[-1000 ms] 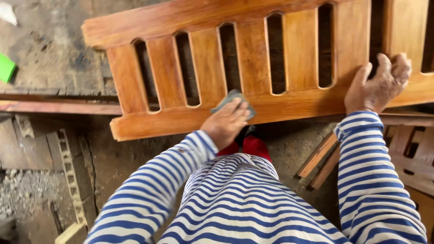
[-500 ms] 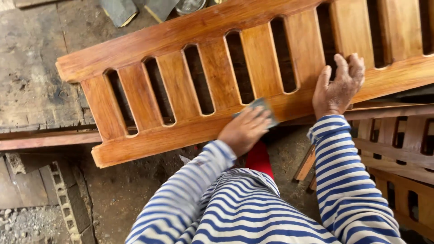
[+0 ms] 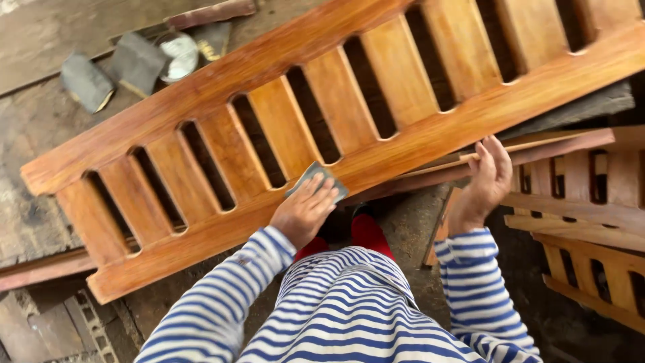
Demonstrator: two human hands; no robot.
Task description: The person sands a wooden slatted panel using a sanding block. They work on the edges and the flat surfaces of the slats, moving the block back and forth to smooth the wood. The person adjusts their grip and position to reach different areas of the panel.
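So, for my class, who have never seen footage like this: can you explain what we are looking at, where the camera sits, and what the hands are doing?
The camera is worn on a person's head and looks down at their own striped sleeves and lap. The left hand presses a grey sanding pad flat on the lower rail of a long slatted wooden panel. The right hand touches the panel's near edge, by thin wooden strips. More sanding pads lie beyond the panel, and similar slatted pieces are stacked at the right.
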